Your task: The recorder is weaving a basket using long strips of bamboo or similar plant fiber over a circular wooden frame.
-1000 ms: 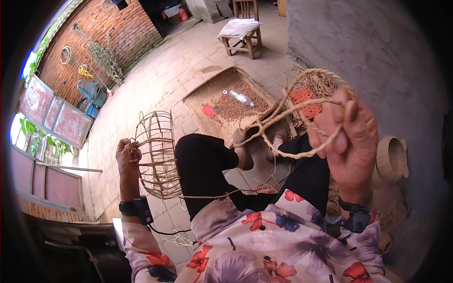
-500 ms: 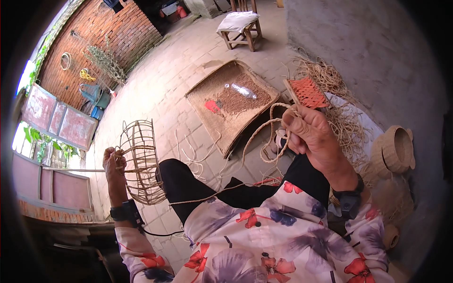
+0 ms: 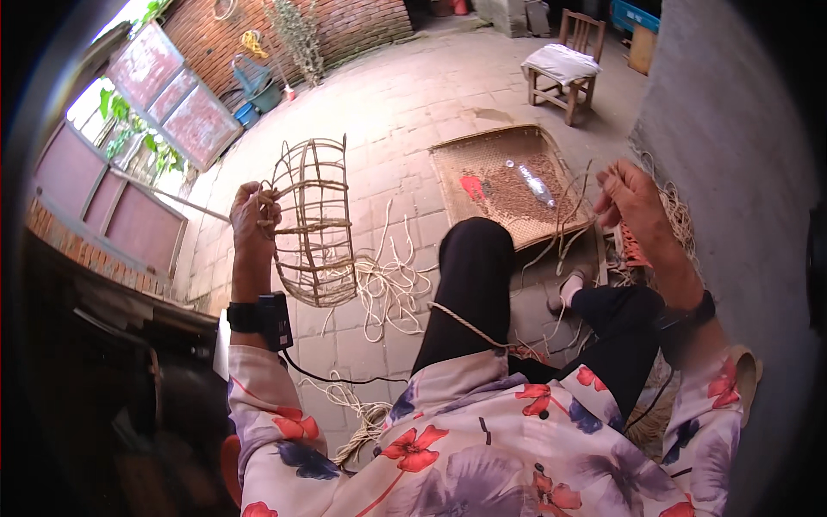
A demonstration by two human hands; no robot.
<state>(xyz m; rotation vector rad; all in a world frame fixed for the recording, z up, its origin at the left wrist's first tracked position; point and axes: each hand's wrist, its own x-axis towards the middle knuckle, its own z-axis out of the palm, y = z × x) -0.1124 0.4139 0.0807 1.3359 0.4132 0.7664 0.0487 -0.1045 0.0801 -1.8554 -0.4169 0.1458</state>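
On the left, my left hand point(image 3: 256, 212) is closed on the edge of an open basket frame point(image 3: 314, 226) made of thin brown rods. The frame hangs on its side, its ribs spreading to the right of my fingers. My right hand point(image 3: 636, 205) is raised at the right, fingers pinched on a pale twisted cord point(image 3: 562, 222). Loops of that cord dangle to the left of the fingers, in front of a woven tray; the exact grip point is partly hidden. Another stretch of cord point(image 3: 465, 323) lies across my dark-trousered knee.
A square woven tray point(image 3: 448, 172) holds brown grains, a clear bottle point(image 3: 536, 183) and a red item point(image 3: 473, 188). Loose cords point(image 3: 388, 289) lie on the paving. A wooden chair point(image 3: 564, 65) with a white cloth stands behind; a grey wall point(image 3: 732, 155) borders the right.
The view has swung left, so the room appears shifted right. My right hand has moved outward to the right with the cord, whose large loop has opened into loose strands. My left hand keeps the frame.
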